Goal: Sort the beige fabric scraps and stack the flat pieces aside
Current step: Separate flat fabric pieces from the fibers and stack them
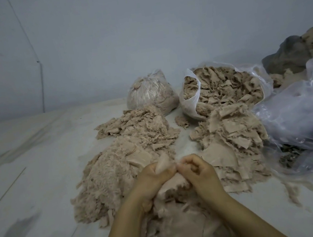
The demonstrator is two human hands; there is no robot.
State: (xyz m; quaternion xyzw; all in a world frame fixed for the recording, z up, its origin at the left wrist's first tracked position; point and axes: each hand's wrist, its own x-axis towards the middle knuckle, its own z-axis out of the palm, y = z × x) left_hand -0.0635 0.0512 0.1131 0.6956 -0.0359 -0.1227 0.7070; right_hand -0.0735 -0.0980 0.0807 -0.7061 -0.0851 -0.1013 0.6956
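We see both hands meeting low in the middle of the view over a loose mound of beige scraps [178, 221] at six o'clock. The left hand [152, 177] has its fingers curled around a small beige fabric piece [163, 162], whose corner stands up above the knuckles, and the right hand [196, 170] pinches the same piece from the other side, fingers clenched on it. At about ten o'clock from the hands lies a wide fluffy heap of frayed scraps [115, 172] on the pale floor [36, 155]. At about two o'clock sits a pile of flat pieces [233, 139], overlapping and mostly laid level. Beyond it, at one o'clock, an open plastic bag [189, 97] is full of crumpled beige cuttings, and just beside it at twelve o'clock stands a tied clear bag [148, 93]. At three o'clock a crumpled clear plastic sheet [299, 110] spreads over dark material.
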